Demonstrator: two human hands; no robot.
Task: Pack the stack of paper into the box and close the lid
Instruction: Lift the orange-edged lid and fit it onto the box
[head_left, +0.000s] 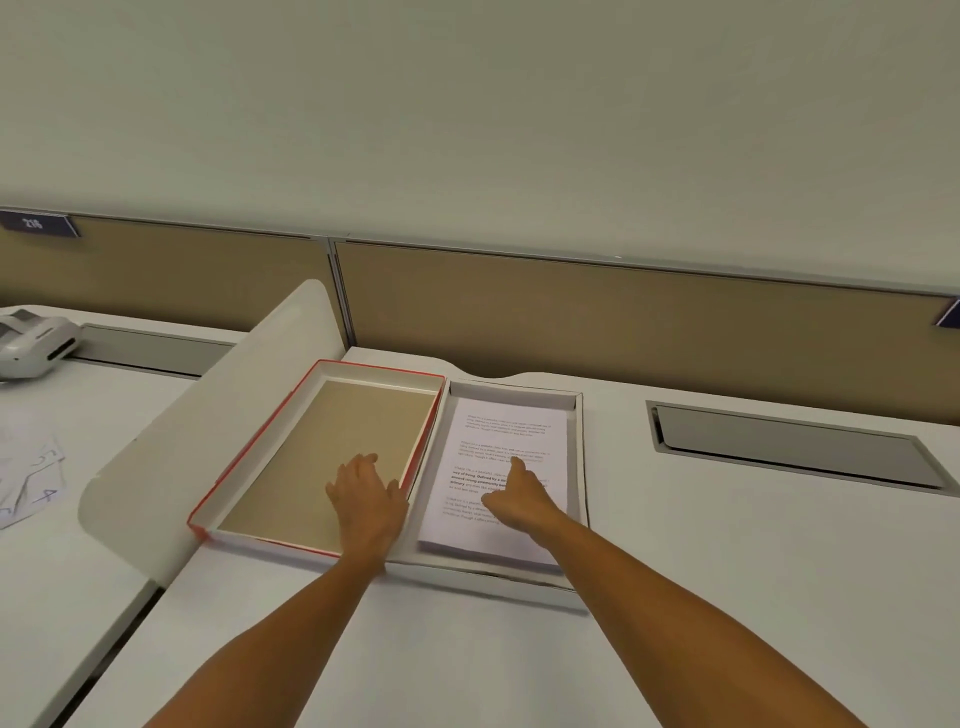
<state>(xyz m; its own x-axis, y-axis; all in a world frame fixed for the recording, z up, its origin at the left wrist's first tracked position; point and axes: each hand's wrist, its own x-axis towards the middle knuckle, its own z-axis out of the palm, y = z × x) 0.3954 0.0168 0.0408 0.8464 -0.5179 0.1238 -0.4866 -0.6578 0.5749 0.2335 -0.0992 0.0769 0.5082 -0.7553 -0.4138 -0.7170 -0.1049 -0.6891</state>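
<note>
The paper (498, 467), its print too blurred to read, lies in the box (576, 457). Right hand (514, 499) points on it; left hand (363, 493) rests flat, open, in the lid (322, 447).

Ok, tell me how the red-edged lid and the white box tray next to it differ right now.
The red-edged lid lies open side up with only bare brown board inside; the white box tray holds the stack of paper. The lid's outer walls are red, the tray's white. The left hand rests in the lid, the right hand on the paper. Both are shallow rectangles, side by side on the desk.
</note>
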